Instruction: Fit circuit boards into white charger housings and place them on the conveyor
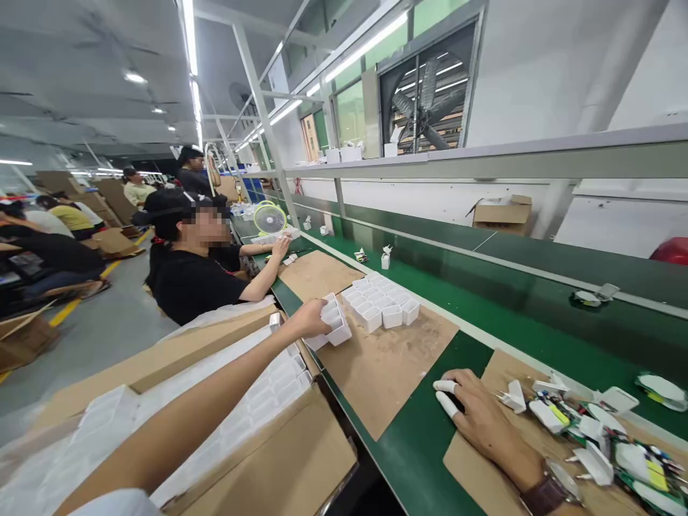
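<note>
While left hand (312,319) grips white cases (338,326) — right hand (478,412) rests well apart.

Bright overhead light from tube lamps (190,36); ceiling (153,29) greyer. Pale reflections on green worktop (456,279). Wide-lens stretch toward edges; far left background soft.

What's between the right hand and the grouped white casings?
Head view: from the right hand, a strip of green bench, then brown cardboard.
</note>
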`<state>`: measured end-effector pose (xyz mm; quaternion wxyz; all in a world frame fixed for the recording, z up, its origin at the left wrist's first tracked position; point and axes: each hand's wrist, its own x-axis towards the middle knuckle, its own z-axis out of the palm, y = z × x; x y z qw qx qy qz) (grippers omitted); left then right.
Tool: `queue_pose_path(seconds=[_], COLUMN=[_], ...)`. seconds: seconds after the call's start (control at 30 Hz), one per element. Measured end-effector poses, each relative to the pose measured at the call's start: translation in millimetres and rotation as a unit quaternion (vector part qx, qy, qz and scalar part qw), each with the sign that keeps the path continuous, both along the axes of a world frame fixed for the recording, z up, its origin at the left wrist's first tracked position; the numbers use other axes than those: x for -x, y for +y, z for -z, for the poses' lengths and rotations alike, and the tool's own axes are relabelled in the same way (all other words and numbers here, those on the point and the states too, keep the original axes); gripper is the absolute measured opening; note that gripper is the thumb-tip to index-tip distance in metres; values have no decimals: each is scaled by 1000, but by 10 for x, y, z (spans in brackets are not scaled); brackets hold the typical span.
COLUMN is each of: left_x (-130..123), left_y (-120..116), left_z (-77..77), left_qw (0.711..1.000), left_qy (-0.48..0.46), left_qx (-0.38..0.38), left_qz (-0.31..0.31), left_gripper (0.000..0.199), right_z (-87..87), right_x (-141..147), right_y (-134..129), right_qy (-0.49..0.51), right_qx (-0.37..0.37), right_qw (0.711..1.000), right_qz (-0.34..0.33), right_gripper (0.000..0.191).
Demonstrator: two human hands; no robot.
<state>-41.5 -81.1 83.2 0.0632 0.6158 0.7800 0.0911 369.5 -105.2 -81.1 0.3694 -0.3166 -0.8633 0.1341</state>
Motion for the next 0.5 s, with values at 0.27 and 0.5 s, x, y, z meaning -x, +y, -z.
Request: queue_pose_path(seconds=[0.27,0.5], left_x=[-296,586], left_y=[494,-250], left_z=[64,-338], left_qw=[997,997], left_qy=[51,45], left_qx=[43,-67], left_qz=[36,-7], left_gripper=[38,54], right_z=[-32,379], right_x=[27,-180], right_y=[9,113], right_qy=[-3,7], right_qx=[-2,-58], right_qw=[1000,998], right_qz=[9,-21], right_gripper=[22,27])
